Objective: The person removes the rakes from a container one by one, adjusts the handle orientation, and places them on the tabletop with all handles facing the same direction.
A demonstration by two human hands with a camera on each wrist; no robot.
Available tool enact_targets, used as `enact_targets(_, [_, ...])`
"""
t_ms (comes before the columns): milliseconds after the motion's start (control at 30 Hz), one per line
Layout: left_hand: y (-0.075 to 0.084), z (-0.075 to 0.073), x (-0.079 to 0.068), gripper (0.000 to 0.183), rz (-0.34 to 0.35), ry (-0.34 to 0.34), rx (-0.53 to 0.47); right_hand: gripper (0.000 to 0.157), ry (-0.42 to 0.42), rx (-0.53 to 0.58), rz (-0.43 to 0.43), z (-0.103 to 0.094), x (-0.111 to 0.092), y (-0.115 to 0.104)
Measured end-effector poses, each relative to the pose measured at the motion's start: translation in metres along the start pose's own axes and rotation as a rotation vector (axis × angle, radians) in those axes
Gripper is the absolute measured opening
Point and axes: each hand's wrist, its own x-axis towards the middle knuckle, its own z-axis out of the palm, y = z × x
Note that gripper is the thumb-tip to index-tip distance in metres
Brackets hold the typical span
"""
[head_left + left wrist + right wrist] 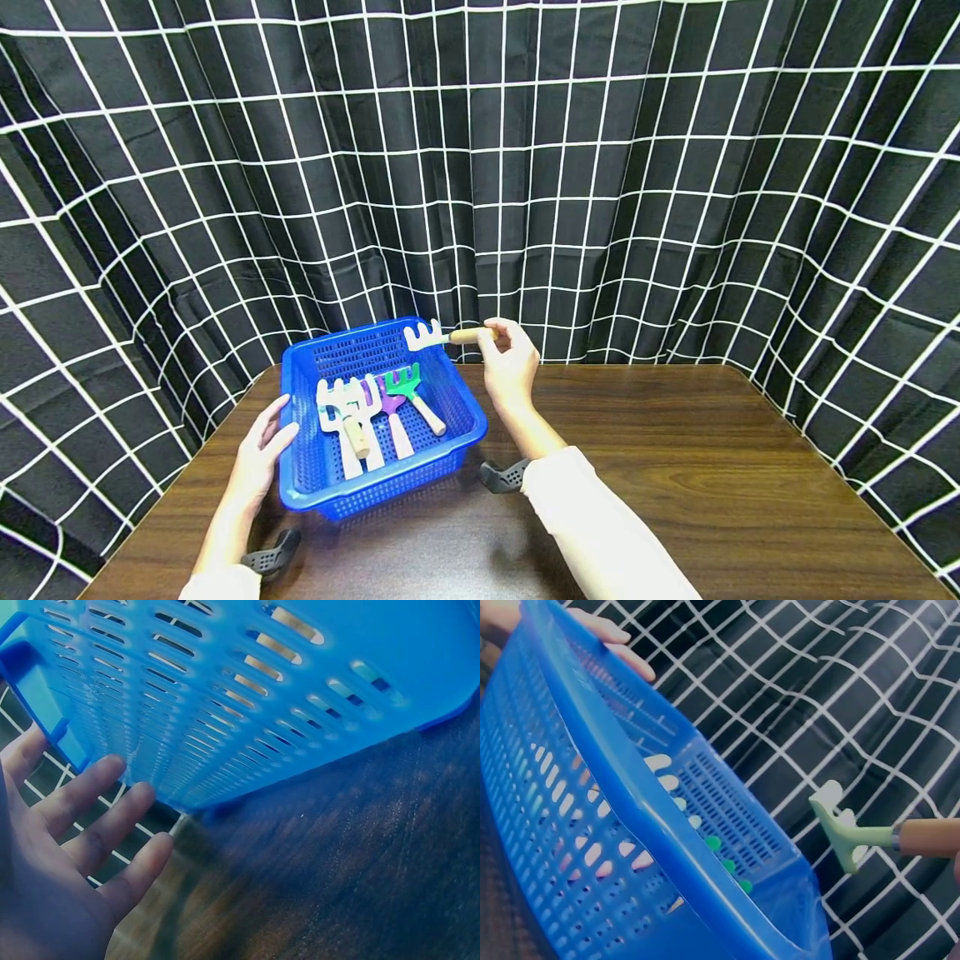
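My right hand pinches the wooden handle of a small pale hand rake by its end, above the far right rim of a blue plastic basket. In the right wrist view, the rake looks pale green, with its tines apart from the basket. My left hand is at the basket's left rim. Its fingers are loosely extended beside the slotted wall. Inside the basket lie several white rakes, a purple rake and a green rake. Their handles overlap in part.
The basket stands on the left part of a brown wooden table. A black curtain with a white grid hangs behind and at both sides. Dark wrist straps are on both wrists.
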Motion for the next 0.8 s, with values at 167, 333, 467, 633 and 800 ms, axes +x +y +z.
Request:
enact_targets(167, [0.002,0.001,-0.001,0.054,-0.014,0.0,-0.006,0.012,0.05,-0.022,0.025,-0.007,0.004,0.007])
enact_targets(333, [0.003,0.001,0.0,0.055,-0.015,0.001,0.006,0.01,0.089,-0.049,0.04,-0.013,0.003,0.014])
enact_targets(467, [0.003,0.001,0.0,0.055,-0.019,0.003,0.019,0.011,0.099,-0.071,0.043,-0.016,0.001,0.019])
enact_targets(633, [0.003,0.001,0.0,0.055,-0.018,0.005,0.022,0.012,0.092,-0.131,0.056,-0.022,-0.005,0.032])
enact_targets(800, [0.002,0.001,0.0,0.055,-0.016,0.006,0.023,0.011,0.069,-0.176,0.076,-0.029,-0.017,0.052])
